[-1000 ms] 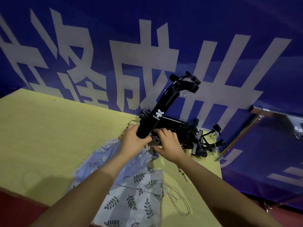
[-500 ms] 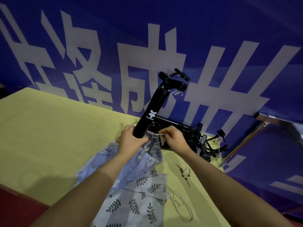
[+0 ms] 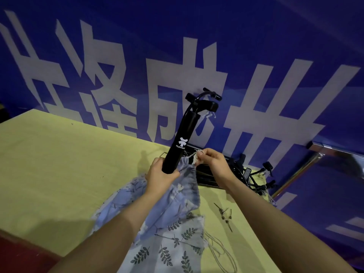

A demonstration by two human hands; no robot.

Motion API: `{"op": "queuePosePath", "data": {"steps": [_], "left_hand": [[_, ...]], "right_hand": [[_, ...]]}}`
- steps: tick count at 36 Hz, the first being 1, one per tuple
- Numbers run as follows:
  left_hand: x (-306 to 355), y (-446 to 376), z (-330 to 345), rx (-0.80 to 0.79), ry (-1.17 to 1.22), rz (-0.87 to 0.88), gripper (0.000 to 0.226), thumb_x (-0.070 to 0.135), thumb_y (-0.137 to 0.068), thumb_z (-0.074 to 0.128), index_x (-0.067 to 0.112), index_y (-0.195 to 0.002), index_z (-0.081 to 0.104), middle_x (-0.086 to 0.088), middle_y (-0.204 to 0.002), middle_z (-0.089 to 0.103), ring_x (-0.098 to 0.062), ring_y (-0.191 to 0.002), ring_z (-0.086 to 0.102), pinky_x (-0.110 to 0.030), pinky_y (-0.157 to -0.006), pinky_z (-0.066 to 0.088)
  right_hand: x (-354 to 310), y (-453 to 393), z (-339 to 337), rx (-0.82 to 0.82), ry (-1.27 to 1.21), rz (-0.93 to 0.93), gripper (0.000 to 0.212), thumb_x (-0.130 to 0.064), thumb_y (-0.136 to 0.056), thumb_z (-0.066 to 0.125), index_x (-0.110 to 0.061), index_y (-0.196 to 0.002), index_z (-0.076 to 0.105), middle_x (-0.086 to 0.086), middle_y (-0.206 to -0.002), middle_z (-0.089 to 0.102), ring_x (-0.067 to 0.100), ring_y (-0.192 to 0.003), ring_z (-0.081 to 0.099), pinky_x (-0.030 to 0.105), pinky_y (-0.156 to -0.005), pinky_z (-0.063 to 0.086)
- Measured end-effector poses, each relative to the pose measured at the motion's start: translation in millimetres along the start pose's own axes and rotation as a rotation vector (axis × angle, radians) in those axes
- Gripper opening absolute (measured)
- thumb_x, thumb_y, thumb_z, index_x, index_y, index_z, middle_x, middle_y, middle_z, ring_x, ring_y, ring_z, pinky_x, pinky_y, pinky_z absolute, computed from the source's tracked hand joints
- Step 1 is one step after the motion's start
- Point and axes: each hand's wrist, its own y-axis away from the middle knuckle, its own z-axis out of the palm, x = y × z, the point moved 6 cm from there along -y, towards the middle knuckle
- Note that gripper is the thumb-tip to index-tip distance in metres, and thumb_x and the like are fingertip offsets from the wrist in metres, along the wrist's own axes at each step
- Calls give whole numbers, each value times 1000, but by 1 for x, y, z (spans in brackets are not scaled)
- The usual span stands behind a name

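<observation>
Gripping the pump (image 3: 184, 142) at its base with the left hand (image 3: 160, 177): fingers are wrapped round the bottom of the black tube, and the bunched rim of the drawstring bag (image 3: 173, 213) is caught in the same grip. Pump leans up and to the right, handle and hose at the far top end. White XUNTINE logo on the barrel faces the camera. Bottom end sits at the bag mouth. Can't tell how deep it goes in, the hand covers it.

Right hand (image 3: 213, 164) is just right of the pump base, thumb and fingertips pinching the pale cord (image 3: 194, 156) that comes out of the bag's gathered rim. The cord spans the short gap between barrel and pinch. This hand is not touching the pump.

Bag is blue and floral, lifted at the mouth. The rest trails from the pump base toward the person and lies on the yellow-green desk (image 3: 59, 164). Nearer the person there is leaf-print cloth (image 3: 167, 253). Can't tell if it's the same piece or a second bag.

Right of the pump base and nearer the person, a few small dark metal pins (image 3: 224, 213) lie loose on the desk, apart from the bag. Loose string (image 3: 218, 251) trails off the right edge of the leaf-print cloth.

Behind the pump base, a pile of black parts and hoses (image 3: 254, 176) sits at the desk's far edge, against a blue banner (image 3: 118, 66) with big white characters. Metal rail (image 3: 295, 174) is far right of the pump, slanting past the desk edge.
</observation>
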Motion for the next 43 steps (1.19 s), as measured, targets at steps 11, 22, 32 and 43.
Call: {"op": "queuePosePath", "data": {"steps": [11,22,32,43], "left_hand": [[-1,-3,3,-31,-40,99,26,16,-68,75,14,-78,51,6,-83,45,-25,-83,54,-42,-74,49],[1,-14,8,-324,-420,125,85,32,-71,77,25,-141,30,6,-140,34,-29,-125,36,-41,-96,39],[39,-22,-12,-236,-66,184,55,-5,-82,59,10,-132,42,-7,-134,42,-21,-123,46,-22,-92,39],[106,-18,-37,-96,-329,568,69,33,-76,56,37,-141,30,7,-154,15,-22,-138,13,-41,-112,16]], "right_hand": [[-26,-8,18,-82,-44,-5,21,-26,-87,65,-33,-106,60,-14,-100,66,0,-94,63,11,-74,47],[-16,-12,19,37,63,-58,31,-21,-84,71,-7,-110,60,15,-92,65,15,-79,60,18,-67,50],[3,-12,32,59,223,-100,37,-22,-76,79,-8,-107,66,6,-91,67,-2,-66,57,15,-61,45],[0,-8,50,-22,382,-110,31,-23,-71,82,-31,-71,52,-6,-77,46,6,-68,46,22,-62,38]]}}
